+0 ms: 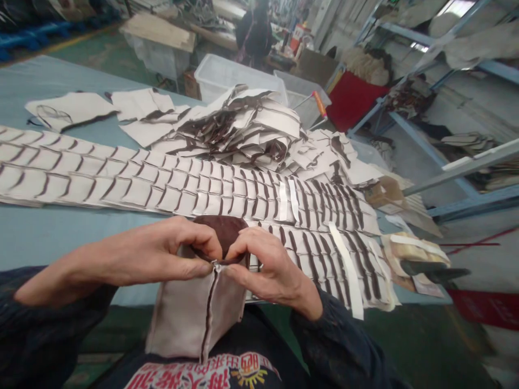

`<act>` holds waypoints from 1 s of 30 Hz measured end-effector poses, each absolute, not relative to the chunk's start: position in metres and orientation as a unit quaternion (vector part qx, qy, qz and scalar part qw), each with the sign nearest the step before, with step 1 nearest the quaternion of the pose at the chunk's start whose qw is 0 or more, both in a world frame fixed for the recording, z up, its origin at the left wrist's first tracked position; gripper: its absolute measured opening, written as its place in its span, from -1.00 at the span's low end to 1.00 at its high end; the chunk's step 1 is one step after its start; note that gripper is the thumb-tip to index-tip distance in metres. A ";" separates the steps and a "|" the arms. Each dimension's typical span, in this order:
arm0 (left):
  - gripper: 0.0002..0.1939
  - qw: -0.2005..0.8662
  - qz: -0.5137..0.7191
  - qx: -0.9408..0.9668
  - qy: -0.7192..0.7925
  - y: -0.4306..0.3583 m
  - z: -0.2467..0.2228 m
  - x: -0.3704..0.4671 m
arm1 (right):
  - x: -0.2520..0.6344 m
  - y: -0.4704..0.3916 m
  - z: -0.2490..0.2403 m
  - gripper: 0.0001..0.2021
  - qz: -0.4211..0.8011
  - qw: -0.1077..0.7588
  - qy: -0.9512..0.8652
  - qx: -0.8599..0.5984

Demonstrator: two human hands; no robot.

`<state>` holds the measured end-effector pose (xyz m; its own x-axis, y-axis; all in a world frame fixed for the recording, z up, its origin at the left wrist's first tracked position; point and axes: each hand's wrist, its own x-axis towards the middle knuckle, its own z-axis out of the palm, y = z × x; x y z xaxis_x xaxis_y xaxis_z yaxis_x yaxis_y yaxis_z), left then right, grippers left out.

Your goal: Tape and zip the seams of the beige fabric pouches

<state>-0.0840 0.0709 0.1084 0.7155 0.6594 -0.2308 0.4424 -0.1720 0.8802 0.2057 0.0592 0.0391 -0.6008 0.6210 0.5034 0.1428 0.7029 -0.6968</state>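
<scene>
Close to my body, both hands pinch the upper edge of a sewn fabric piece (pixel 182 313), pale on the outside with dark brown showing inside its opening. A dark-edged seam runs down its middle from between my fingertips. My left hand (pixel 174 251) grips the edge just left of the seam, thumb in front and fingers over the rim. Just right of the seam, my right hand (pixel 265 265) does the same. Beyond them, long overlapping rows of similar pale pieces (pixel 121 178) with dark edges lie across the table.
Behind the rows rises a heap of loose pale and brown pieces (pixel 243 124) on the blue-grey table (pixel 73 232). White strips (pixel 344 265) lie over the rows at right. Clear plastic bins (pixel 235 75) stand past the table, an orange-handled tool (pixel 319 105) near them. Blue shelving (pixel 421 148) is at right.
</scene>
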 end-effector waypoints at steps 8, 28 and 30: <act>-0.75 0.527 0.098 0.751 0.385 0.066 0.104 -0.079 | 0.200 0.061 0.030 -0.81 0.397 0.366 -0.807 -0.239; -0.71 0.608 0.167 0.663 0.404 0.070 0.068 -0.076 | 0.191 0.072 0.013 -0.83 0.491 0.317 -0.755 -0.298; -0.71 0.600 0.167 0.667 0.409 0.068 0.067 -0.078 | 0.190 0.073 0.013 -0.83 0.488 0.312 -0.758 -0.300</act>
<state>-0.0780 0.0682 0.0672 0.6086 0.7468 -0.2681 0.3450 0.0552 0.9370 0.1901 0.0731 0.0129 -0.6247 0.7597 0.1809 0.1500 0.3440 -0.9269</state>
